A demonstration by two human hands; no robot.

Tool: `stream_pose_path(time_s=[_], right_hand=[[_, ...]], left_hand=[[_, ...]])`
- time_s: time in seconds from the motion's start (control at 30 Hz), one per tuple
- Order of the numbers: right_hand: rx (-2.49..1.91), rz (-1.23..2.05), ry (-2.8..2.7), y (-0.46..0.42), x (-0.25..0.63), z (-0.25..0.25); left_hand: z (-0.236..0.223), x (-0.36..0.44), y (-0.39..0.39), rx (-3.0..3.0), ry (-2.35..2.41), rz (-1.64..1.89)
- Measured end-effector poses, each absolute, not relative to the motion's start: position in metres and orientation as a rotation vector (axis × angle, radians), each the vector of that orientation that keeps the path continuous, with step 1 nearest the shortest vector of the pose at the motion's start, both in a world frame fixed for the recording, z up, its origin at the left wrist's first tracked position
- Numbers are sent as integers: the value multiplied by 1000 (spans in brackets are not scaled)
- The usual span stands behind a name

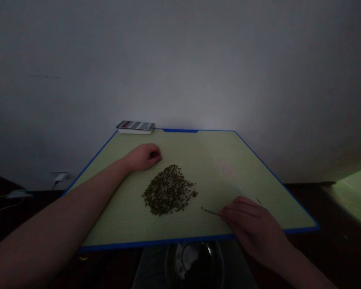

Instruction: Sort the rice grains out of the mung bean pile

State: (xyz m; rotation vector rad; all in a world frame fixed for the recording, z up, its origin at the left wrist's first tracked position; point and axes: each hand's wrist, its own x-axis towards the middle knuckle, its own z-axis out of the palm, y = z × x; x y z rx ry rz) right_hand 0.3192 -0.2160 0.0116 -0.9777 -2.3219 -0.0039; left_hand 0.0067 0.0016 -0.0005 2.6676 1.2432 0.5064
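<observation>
many green beans lie heaped on the counter, with more seemingly in a glass bowl below; beside the heap, right-hand fingers pinch a thin stick, left-hand fingers curl loosely around nothing visible.

Under the left fingers, the pale green tabletop looks smooth and a bit shiny, with a blue plastic edge. Past those fingers, a phone has a glossy top. Below the right fingers, a clear glass bowl shines. Between both hands, the little green beans look dry and matt.
</observation>
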Motion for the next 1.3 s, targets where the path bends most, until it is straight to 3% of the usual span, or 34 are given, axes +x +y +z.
stream_pose_path(time_s=[0.5,0.9,1.13,1.3], right_hand=[[-835,255,-2378,-210,308,10],[-730,100,-2293,-237,307,9],[-1119,475,-1618,-228,323,-12],[-940,906,-1274,-200,333,-22]], left_hand=[[-1,6,2,2659,1241,501],[-1,7,2,2664,1239,507],[0,6,1,2651,1243,501],[0,6,1,2647,1250,499]])
